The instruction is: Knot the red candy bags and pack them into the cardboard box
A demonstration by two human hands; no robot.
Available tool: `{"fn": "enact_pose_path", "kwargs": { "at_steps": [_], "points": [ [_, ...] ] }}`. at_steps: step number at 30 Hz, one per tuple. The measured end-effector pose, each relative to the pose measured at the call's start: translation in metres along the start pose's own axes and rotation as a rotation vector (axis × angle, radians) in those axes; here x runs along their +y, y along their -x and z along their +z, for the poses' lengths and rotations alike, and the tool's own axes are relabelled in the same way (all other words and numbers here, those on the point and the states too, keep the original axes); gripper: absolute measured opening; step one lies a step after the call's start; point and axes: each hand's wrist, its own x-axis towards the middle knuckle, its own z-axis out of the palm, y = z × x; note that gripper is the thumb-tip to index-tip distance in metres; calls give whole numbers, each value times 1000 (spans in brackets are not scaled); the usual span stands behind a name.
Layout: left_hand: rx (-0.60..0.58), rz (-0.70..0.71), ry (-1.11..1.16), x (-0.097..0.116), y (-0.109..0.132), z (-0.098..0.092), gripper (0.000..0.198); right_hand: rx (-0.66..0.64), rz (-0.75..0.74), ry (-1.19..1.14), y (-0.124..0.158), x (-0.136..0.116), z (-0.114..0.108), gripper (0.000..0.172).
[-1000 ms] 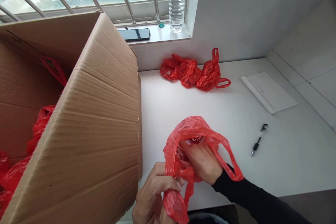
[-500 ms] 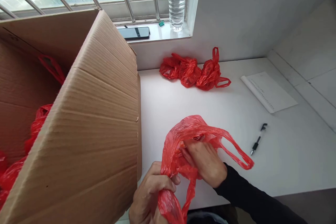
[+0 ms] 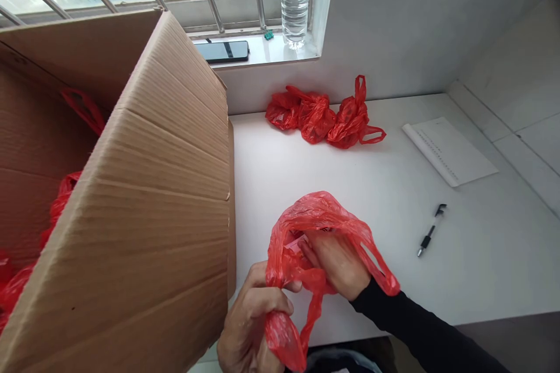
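A red plastic bag (image 3: 317, 207) is held with its mouth spread above the front of the white table (image 3: 280, 178). Its near side is bunched in my left hand (image 3: 251, 317), whose fingers are wrapped round the plastic. My right hand (image 3: 339, 259) reaches inside the bag, with the fingertips out of sight under the plastic. Beside those fingers lies a small pinkish, printed item (image 3: 296, 243), mostly covered by the bag. Whether my right hand grips it does not show. One bag handle hangs by my right wrist.
A tall cardboard box (image 3: 170, 186) with more red bags (image 3: 63, 198) inside stands at left. Several knotted red bags (image 3: 317, 116) lie against the wall. A notebook (image 3: 455, 151) and a pen (image 3: 431, 230) are at right; a phone (image 3: 225, 51) and water bottle (image 3: 294, 3) sit on the sill.
My right hand has gone a little deeper into the bag and leftward. The bag's right handle has shifted left and down against my wrist. My left hand keeps its hold.
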Motion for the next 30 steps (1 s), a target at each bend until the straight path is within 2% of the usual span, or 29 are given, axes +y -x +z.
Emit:
{"fn": "enact_pose_path", "kwargs": {
  "at_steps": [8,13,16,21,23,26,28,30],
  "points": [
    [-69,9,53,-2,-2,5,18,66,48,62,-22,11,20,14],
    [-57,-3,34,-2,-2,2,15,46,89,117,-26,7,19,15],
    [-41,-16,27,-2,-2,1,16,-23,114,155,-24,2,11,21],
    [-68,-2,47,-2,-2,1,15,-163,-2,118,-16,-7,-13,11],
    [-64,-4,43,-1,-1,0,16,-188,7,133,-9,-8,-20,18],
    [-84,-13,42,-2,-3,-1,23,-317,20,235,2,-9,-25,30],
    [-92,0,46,-3,-5,-1,30,-409,29,309,7,-9,-25,33],
    [-97,7,49,-5,-7,-2,33,-444,41,339,10,-10,-23,31]
  ]
}}
